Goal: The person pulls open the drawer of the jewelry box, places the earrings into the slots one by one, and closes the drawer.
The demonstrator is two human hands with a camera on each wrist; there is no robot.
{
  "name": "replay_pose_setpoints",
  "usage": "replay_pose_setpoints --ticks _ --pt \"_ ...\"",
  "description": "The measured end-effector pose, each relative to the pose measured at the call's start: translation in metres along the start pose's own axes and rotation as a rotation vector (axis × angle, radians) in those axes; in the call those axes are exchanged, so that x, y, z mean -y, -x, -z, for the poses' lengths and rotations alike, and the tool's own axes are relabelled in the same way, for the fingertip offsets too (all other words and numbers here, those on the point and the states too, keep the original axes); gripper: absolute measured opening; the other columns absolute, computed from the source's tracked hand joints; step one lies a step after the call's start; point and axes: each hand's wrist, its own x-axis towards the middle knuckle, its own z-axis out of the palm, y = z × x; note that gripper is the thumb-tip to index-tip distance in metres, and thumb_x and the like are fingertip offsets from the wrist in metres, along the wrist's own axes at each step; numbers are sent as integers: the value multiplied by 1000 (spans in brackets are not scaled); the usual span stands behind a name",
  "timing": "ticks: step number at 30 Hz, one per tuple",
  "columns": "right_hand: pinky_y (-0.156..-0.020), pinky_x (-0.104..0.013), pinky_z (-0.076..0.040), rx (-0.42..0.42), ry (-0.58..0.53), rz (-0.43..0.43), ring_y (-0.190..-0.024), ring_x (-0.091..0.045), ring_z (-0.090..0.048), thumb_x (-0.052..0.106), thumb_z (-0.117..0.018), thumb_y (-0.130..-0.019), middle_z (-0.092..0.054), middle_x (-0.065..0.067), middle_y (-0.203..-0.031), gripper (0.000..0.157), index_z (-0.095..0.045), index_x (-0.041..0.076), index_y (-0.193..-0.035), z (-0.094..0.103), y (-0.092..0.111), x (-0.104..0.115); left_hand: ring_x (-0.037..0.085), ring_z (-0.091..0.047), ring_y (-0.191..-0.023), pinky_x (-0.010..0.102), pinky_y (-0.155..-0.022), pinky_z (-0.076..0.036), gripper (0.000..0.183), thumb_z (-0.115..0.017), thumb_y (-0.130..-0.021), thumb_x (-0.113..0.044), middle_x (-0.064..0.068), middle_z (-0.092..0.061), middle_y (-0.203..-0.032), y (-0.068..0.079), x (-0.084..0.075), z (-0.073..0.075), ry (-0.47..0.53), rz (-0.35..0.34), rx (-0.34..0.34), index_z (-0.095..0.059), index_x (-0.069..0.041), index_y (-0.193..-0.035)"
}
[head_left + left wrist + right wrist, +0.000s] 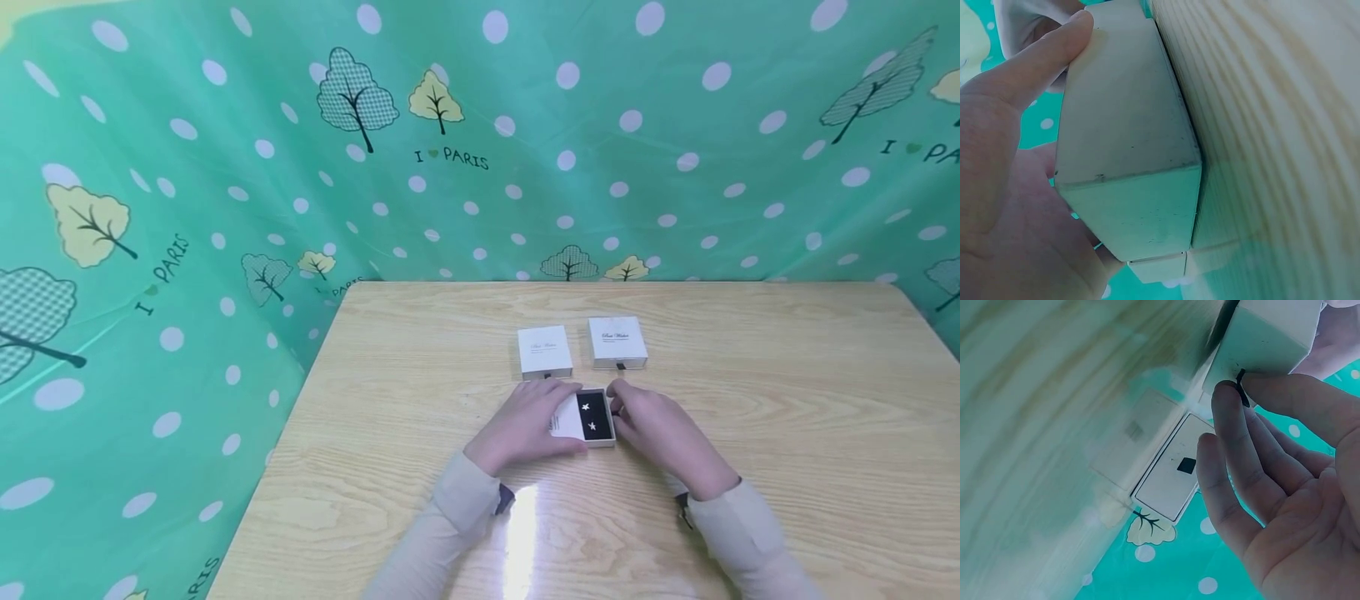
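My left hand (521,425) grips a white drawer-style jewellery box (568,420), thumb on the near side and fingers at the far side. Its drawer stands partly out to the right, baring a black insert (601,403) that bears two small star-shaped earrings (592,426). In the left wrist view the thumb presses the side of the box (1129,106). At the drawer's right end, my right hand (663,433) pinches a short black pull tab (1242,387) between thumb and index finger. The other fingers of that hand are loosely bent.
Just beyond my hands lie two more white boxes, one at left (544,352) and one at right (617,340), both with lettered lids and black tabs. The wooden table (787,417) meets a green dotted curtain (525,125) at the back and left.
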Motion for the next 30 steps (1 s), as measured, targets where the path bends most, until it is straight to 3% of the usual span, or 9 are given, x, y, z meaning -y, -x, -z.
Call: replay_pose_setpoints --ticks 9,19,30 --pt "-68 -37 -59 -3 -19 12 -77 -22 -70 -3 -67 -85 -73 -9 -86 20 -62 0 -104 -2 -2 2 18 -46 -134 36 -116 -34 89 -76 -79 -58 1 -50 -147 0 -1 1 35 16 3 -43 -14 -148" --pt "-69 -38 -59 2 -13 12 -77 -21 -70 -1 -70 -85 -73 -7 -86 21 -62 1 -104 -3 -3 3 18 -48 -132 36 -114 -37 89 -76 -77 -60 1 -51 -146 -3 -2 0 15 7 -12 -44 -14 -147" --pt "-65 -36 -59 -38 -5 29 -73 -23 -69 -2 -67 -87 -72 -9 -83 16 -61 0 -101 -9 -5 7 20 -47 -133 36 -112 -40 89 -78 -76 -59 2 -48 -148 -4 -2 1 68 17 -3 -45 -16 -146"
